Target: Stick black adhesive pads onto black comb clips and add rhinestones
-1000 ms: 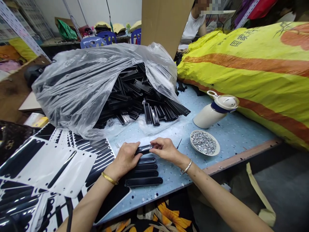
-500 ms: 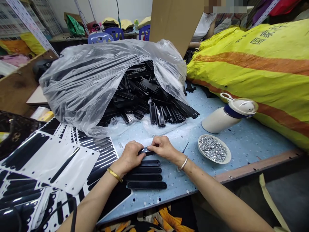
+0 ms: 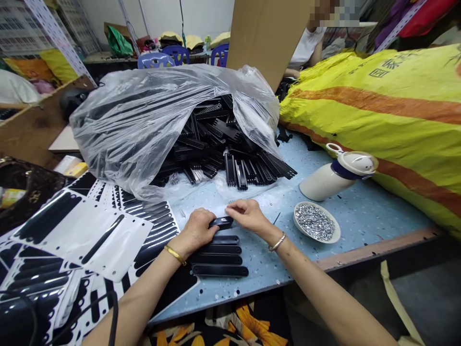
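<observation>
- A person's two bare hands meet over a speckled blue table [image 3: 266, 269]; clock directions here take the person's body as six o'clock.
- The left hand [image 3: 197, 229] is clamped on a glossy black strip [image 3: 222, 221], thumb on the near edge and fingers over the far edge, covering its left end.
- The strip's long axis runs roughly from nine to three o'clock, its bare right end angled slightly towards two.
- The right hand [image 3: 248, 216] is the nearer one to that bare end. Its thumb and forefinger are bent close together just above the end; whether they touch the strip or pinch something small, I cannot tell.
- From the right fingertips, the strip lies towards seven or eight o'clock.
- Four similar strips [image 3: 220, 270] lie in a row at six o'clock from the held one, nearly parallel to it, with the left forearm close by their left ends.
- At three o'clock from the right hand, well apart from it, sits a pale bowl [image 3: 335, 236] of small shiny metal pieces [image 3: 313, 221]; a thin dark tool [image 3: 276, 218] lies between.
- At twelve o'clock, an open clear plastic bag [image 3: 126, 125] spills black pieces [image 3: 216, 137].
</observation>
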Demonstrator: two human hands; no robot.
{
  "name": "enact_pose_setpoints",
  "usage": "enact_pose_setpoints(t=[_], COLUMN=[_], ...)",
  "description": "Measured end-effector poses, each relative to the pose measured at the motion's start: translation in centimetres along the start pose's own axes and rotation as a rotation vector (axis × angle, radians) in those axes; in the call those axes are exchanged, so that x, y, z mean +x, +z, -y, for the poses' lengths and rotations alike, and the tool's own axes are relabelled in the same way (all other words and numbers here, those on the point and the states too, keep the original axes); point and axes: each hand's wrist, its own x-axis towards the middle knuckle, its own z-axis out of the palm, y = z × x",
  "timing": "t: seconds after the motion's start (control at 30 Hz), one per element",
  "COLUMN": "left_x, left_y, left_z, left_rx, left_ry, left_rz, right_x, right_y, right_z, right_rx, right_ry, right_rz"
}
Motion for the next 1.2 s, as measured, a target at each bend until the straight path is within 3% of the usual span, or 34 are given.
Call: enact_pose_setpoints(t=[0.33, 0.63, 0.8, 0.93, 1.1, 1.2], left_x=[0.2, 0.2, -0.2, -1.4, -2.6, -2.6], left_y=[-0.7, -0.8, -2.2, -3.4, -2.5, -1.6], left_z=[-0.7, -0.9, -1.0, 0.0, 1.5, 1.9], left_rx=[-0.023, -0.084, -0.14, -0.178, -0.25, -0.284], left_ry=[-0.058, -0.169, -0.147, -0.175, -0.144, -0.126], left_rz=[0.089, 0.073, 0.097, 0.034, 0.019, 0.014], right_x=[0.3, -0.6, -0.5, 0.0, 0.8, 1.0], right_y=[1.5, 2.2, 1.4, 1.3, 2.5, 3.0], right_z=[0.4, 0.0, 0.2, 0.6, 0.9, 0.9], right_rx=[-0.125, -0.253, -0.238, -0.148, -0.093, -0.116], right_ry=[0.047, -0.043, -0.097, -0.099, -0.017, 0.016], right_rz=[0.112, -0.019, 0.008, 0.031, 0.152, 0.152])
